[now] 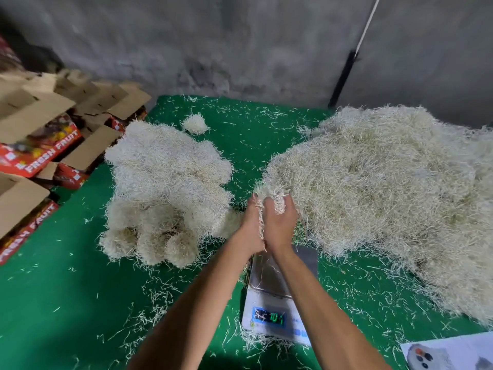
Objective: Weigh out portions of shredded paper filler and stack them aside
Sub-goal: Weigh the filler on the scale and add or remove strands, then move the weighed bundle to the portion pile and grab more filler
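Note:
A big loose heap of shredded paper filler covers the right side of the green table. My left hand and my right hand are side by side at the heap's near-left edge, both gripping a tuft of filler, with strands hanging between them. Below my wrists sits a digital scale with a bare metal pan; its display glows with green digits. On the left lies a stack of rounded filler portions, and one small clump lies behind it.
Red "FRESH FRUIT" cardboard boxes with open flaps are piled along the left edge. Loose strands litter the green table cover. A grey wall stands behind, with a black and white pole leaning on it. A printed paper lies at the bottom right.

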The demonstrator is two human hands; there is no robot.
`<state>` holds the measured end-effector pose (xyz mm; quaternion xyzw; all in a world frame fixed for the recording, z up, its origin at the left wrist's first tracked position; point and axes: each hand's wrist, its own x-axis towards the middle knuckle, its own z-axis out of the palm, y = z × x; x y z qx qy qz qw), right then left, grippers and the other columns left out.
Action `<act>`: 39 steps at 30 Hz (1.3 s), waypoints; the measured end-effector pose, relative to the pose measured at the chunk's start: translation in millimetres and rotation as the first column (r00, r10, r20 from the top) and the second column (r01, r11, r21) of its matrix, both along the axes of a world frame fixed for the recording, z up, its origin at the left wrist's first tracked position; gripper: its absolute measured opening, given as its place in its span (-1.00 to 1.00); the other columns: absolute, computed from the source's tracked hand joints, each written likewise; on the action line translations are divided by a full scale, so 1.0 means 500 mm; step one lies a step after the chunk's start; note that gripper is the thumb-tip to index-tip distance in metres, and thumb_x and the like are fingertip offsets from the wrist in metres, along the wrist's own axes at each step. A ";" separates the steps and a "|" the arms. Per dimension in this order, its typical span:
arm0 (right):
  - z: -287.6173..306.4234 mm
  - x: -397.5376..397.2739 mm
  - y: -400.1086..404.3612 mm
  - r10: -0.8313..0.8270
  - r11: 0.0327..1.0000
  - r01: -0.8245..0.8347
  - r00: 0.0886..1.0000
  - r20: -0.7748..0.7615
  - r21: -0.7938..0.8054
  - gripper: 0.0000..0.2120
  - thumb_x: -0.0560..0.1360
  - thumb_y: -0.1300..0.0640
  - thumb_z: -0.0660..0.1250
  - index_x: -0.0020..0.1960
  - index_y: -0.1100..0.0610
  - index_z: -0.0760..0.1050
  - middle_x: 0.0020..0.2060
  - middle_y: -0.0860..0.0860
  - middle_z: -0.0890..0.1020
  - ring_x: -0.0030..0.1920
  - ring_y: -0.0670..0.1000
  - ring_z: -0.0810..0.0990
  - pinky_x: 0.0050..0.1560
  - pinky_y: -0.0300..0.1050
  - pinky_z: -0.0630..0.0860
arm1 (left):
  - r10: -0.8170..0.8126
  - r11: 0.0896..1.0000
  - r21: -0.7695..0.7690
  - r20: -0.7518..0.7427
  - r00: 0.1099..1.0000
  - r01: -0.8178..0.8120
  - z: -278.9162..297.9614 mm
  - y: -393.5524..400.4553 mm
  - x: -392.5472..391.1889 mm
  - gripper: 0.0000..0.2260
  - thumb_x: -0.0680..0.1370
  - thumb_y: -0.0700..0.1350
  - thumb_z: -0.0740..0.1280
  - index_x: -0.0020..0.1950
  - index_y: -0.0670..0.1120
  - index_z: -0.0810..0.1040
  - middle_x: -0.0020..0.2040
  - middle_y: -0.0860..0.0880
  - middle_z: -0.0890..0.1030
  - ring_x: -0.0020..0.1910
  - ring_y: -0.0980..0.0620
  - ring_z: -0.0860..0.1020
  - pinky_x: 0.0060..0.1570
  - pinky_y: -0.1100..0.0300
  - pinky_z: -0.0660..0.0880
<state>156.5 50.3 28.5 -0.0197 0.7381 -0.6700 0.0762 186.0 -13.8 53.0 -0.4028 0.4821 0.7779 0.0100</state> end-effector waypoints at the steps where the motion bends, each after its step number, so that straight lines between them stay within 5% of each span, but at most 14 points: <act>1: 0.016 0.000 -0.008 0.087 0.996 -0.087 0.995 -0.043 0.014 -0.35 0.49 -0.43 0.24 0.37 -0.01 0.43 0.23 0.02 0.51 0.19 -0.09 0.50 0.40 -0.10 0.41 | 0.020 0.998 -0.065 -0.005 1.000 -0.020 0.010 -0.018 -0.002 -0.23 0.58 -0.10 0.41 0.64 -0.06 0.00 0.55 -0.15 0.24 0.23 -0.04 0.46 0.08 0.33 0.53; 5: 0.061 -0.010 -0.028 0.263 0.964 -0.241 0.921 -0.288 0.112 -0.69 0.64 -0.32 0.13 -0.03 -0.19 0.55 0.00 -0.14 0.56 0.03 -0.18 0.53 0.19 -0.07 0.50 | 0.050 0.991 -0.116 -0.101 0.994 -0.062 0.039 -0.063 -0.006 -0.67 0.68 0.02 0.22 0.42 -0.05 0.44 0.26 -0.10 0.52 -0.31 0.02 0.55 -0.54 0.37 0.47; 6: 0.076 -0.017 -0.039 0.256 0.967 -0.244 0.919 -0.300 0.080 -0.72 0.66 -0.23 0.19 0.02 -0.11 0.59 0.03 -0.12 0.57 0.08 -0.15 0.54 0.20 -0.05 0.50 | 0.023 0.992 -0.121 -0.115 0.993 -0.037 0.057 -0.052 -0.003 -0.70 0.73 0.03 0.10 0.29 -0.10 0.52 0.02 -0.19 0.55 -0.27 0.06 0.59 -0.45 0.32 0.52; 10: 0.108 -0.067 -0.051 0.335 0.941 -0.301 0.892 -0.303 0.154 -0.68 0.67 0.04 0.30 0.40 0.03 0.42 0.36 -0.14 0.46 0.35 -0.21 0.41 0.48 -0.03 0.35 | -0.008 0.989 -0.146 -0.177 0.984 -0.019 0.049 -0.021 -0.006 -0.73 0.73 -0.23 0.06 0.07 0.03 0.51 0.12 -0.10 0.57 -0.15 0.32 0.58 -0.21 0.49 0.49; 12: 0.112 -0.075 -0.034 0.454 0.885 -0.370 0.822 -0.345 0.284 -0.67 0.69 0.05 0.26 0.44 0.03 0.48 0.42 -0.09 0.50 0.40 -0.12 0.44 0.49 0.10 0.36 | 0.055 0.960 -0.256 -0.209 0.976 -0.109 0.081 -0.038 0.018 -0.66 0.71 -0.09 0.04 0.16 -0.22 0.56 0.14 -0.32 0.61 0.02 -0.03 0.67 -0.04 0.15 0.61; 16: 0.098 -0.002 -0.053 0.608 0.794 -0.436 0.572 -0.550 0.424 -0.64 0.64 0.04 0.16 0.33 0.07 0.60 0.36 0.00 0.60 0.38 -0.10 0.51 0.45 0.02 0.42 | 0.161 0.978 -0.080 -0.289 0.944 -0.191 0.107 -0.070 0.060 -0.65 0.75 0.05 -0.02 -0.02 -0.01 0.49 -0.26 -0.08 0.62 -0.28 0.18 0.66 -0.18 0.15 0.56; 19: 0.120 -0.008 -0.074 0.603 0.797 -0.400 0.580 -0.548 0.452 -0.62 0.68 -0.12 0.19 0.35 0.03 0.59 0.32 -0.05 0.63 0.32 -0.15 0.54 0.38 -0.01 0.48 | -0.122 0.846 -0.533 -0.183 0.976 0.006 0.110 -0.053 0.093 -0.79 0.73 -0.13 0.13 0.27 -0.17 0.48 0.17 -0.26 0.58 0.20 0.19 0.61 0.35 -0.13 0.39; 21: 0.131 -0.040 -0.059 0.588 0.799 -0.370 0.647 -0.486 0.474 -0.68 0.68 -0.06 0.27 0.31 0.04 0.63 0.29 -0.05 0.65 0.30 -0.08 0.57 0.40 0.15 0.45 | -0.184 0.939 -0.330 -0.243 0.952 0.097 0.131 -0.070 0.098 -0.70 0.66 -0.16 0.26 0.37 -0.20 0.40 0.25 -0.29 0.50 0.27 -0.11 0.55 0.41 -0.11 0.42; 24: 0.138 -0.031 -0.043 0.633 0.773 -0.395 0.527 -0.568 0.496 -0.70 0.66 0.08 0.30 0.36 0.09 0.60 0.38 0.00 0.59 0.39 -0.03 0.52 0.49 0.14 0.38 | 0.122 0.992 0.071 -0.256 0.959 -0.107 0.168 -0.107 0.105 -0.95 0.69 -0.14 0.22 0.13 -0.01 0.44 -0.05 0.04 0.49 -0.17 0.11 0.56 -0.31 0.39 0.56; 28: 0.148 0.020 -0.098 0.563 0.824 -0.393 0.479 -0.674 0.408 -0.81 0.67 0.10 0.26 0.07 0.10 0.65 0.03 -0.04 0.68 0.07 -0.13 0.62 0.12 -0.01 0.59 | 0.067 0.996 0.070 -0.257 0.964 -0.050 0.170 -0.071 0.116 -0.76 0.76 -0.12 0.01 0.10 0.04 0.45 -0.22 0.01 0.64 -0.15 0.34 0.64 -0.03 0.44 0.54; 30: 0.172 -0.020 -0.106 0.565 0.821 -0.351 0.608 -0.557 0.450 -0.86 0.67 0.06 0.30 -0.02 0.06 0.59 0.03 -0.06 0.61 0.05 -0.09 0.57 0.09 -0.01 0.54 | 0.070 0.975 0.222 -0.291 0.954 -0.004 0.165 -0.054 0.106 -0.64 0.72 0.09 0.10 0.28 -0.12 0.51 0.16 -0.21 0.66 0.28 0.01 0.58 0.38 0.00 0.47; 34: 0.143 -0.019 -0.065 0.672 0.740 -0.454 0.503 -0.543 0.496 -0.76 0.66 0.13 0.28 0.27 0.10 0.63 0.36 -0.05 0.54 0.39 -0.08 0.47 0.49 -0.10 0.33 | 0.142 0.974 0.213 -0.313 0.939 -0.076 0.150 -0.127 0.101 -0.65 0.72 -0.09 0.16 0.45 -0.23 0.37 0.38 -0.19 0.43 0.35 -0.15 0.47 -0.03 0.29 0.62; 36: 0.122 0.026 -0.082 0.658 0.749 -0.415 0.376 -0.652 0.516 -0.72 0.63 0.11 0.24 0.26 0.10 0.62 0.29 -0.05 0.60 0.36 -0.13 0.49 0.50 -0.18 0.30 | 0.203 0.948 0.308 -0.383 0.901 -0.082 0.140 -0.146 0.105 -0.59 0.74 0.08 0.00 0.26 -0.19 0.48 0.31 -0.18 0.51 0.23 -0.01 0.59 0.09 0.20 0.59; 39: 0.134 0.021 -0.112 0.542 0.840 -0.354 0.556 -0.630 0.411 -0.81 0.67 -0.01 0.28 0.18 0.01 0.61 0.11 -0.10 0.67 0.15 -0.25 0.57 0.25 -0.17 0.51 | 0.191 0.901 0.432 -0.355 0.915 -0.021 0.115 -0.123 0.091 -0.50 0.59 0.25 0.19 0.10 -0.16 0.61 0.06 -0.11 0.65 0.12 -0.04 0.62 0.31 -0.03 0.50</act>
